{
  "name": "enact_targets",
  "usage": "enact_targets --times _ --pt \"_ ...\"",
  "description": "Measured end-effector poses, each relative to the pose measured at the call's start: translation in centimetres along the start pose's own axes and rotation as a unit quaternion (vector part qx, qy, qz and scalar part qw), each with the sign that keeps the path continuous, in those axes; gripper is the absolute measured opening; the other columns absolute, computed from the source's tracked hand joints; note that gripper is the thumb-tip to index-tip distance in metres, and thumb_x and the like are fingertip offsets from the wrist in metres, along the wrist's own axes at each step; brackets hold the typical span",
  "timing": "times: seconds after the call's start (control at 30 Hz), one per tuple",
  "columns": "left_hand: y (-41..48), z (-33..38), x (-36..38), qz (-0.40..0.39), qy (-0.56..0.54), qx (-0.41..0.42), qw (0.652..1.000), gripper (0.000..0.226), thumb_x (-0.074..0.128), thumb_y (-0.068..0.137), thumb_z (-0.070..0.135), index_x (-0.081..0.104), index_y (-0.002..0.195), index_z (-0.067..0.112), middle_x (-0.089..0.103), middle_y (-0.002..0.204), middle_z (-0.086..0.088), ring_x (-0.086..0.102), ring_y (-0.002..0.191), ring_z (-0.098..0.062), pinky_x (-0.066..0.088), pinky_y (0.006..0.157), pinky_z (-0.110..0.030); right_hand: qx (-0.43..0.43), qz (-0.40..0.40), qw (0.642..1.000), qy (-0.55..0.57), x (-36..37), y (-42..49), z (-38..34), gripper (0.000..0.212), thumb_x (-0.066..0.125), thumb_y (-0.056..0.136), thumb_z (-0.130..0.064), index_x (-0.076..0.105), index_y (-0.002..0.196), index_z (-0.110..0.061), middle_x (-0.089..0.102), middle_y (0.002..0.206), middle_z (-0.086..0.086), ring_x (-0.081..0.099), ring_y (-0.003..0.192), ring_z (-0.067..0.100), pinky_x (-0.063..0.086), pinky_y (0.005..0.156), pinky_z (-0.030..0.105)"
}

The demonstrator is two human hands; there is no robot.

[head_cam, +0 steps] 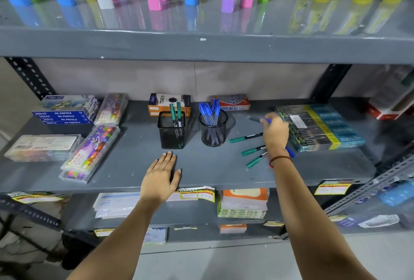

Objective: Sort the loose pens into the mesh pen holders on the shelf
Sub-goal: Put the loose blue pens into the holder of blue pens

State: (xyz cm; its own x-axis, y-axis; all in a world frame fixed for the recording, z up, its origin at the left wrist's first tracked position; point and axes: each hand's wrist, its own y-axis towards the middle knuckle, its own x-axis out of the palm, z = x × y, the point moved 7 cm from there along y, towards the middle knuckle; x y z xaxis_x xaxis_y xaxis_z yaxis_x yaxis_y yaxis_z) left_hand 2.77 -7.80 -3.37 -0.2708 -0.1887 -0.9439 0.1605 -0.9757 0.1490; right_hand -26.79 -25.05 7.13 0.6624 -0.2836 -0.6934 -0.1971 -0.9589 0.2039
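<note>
On the grey metal shelf stand two black mesh pen holders side by side: a square mesh holder with two green-capped pens upright in it, and just to its right a round mesh holder filled with blue pens. To the right of the round holder three loose green-capped markers lie on the shelf, roughly parallel, their caps pointing left. The right hand hovers over them with its fingers curled around a blue pen, whose blurred grey tip sticks out to the left of the knuckles; another blue pen end shows by the wrist, which bears a red thread band. The left hand lies flat and empty, fingers spread, palm down on the shelf's front edge just before the square holder. Behind the holders lie two pen boxes; a long teal-and-black pack sits beside the right hand, and oil pastel boxes are stacked at far left.
</note>
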Motion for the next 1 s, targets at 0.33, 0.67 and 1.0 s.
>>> enact_targets --times 0.33,0.67,1.0 --pt "0.0 0.0 0.0 -0.001 0.007 0.000 1.000 0.068 0.018 0.088 0.051 0.043 0.137 0.011 0.043 0.144 -0.008 0.034 0.135 -0.022 0.019 0.110 -0.035 -0.198 0.021 0.957 0.211 -4.0 1.3 -13.2 0.022 0.061 0.085 -0.005 0.062 0.104 0.005 0.070 0.092 0.027 0.061 0.072 0.015 0.048 0.071 0.024" --pt "-0.1 0.0 -0.1 0.004 0.011 -0.002 1.000 0.062 0.025 0.089 0.047 0.050 0.132 0.010 0.049 0.139 -0.009 0.041 0.130 -0.023 0.026 0.108 -0.038 -0.200 -0.053 0.974 -0.093 6.3 -1.5 -12.4 0.018 0.045 0.090 0.005 0.061 0.097 0.003 0.068 0.093 0.027 0.067 0.088 0.039 0.053 0.072 0.041" --pt "0.1 -0.1 0.2 0.001 0.018 0.001 1.000 0.064 0.022 0.090 0.048 0.047 0.134 0.009 0.046 0.141 -0.010 0.039 0.132 -0.024 0.025 0.109 -0.039 -0.176 0.010 0.984 -0.011 5.4 -3.2 -9.3 0.021 0.045 0.092 -0.001 0.061 0.103 0.007 0.066 0.097 0.029 0.056 0.101 0.039 0.050 0.078 0.043"
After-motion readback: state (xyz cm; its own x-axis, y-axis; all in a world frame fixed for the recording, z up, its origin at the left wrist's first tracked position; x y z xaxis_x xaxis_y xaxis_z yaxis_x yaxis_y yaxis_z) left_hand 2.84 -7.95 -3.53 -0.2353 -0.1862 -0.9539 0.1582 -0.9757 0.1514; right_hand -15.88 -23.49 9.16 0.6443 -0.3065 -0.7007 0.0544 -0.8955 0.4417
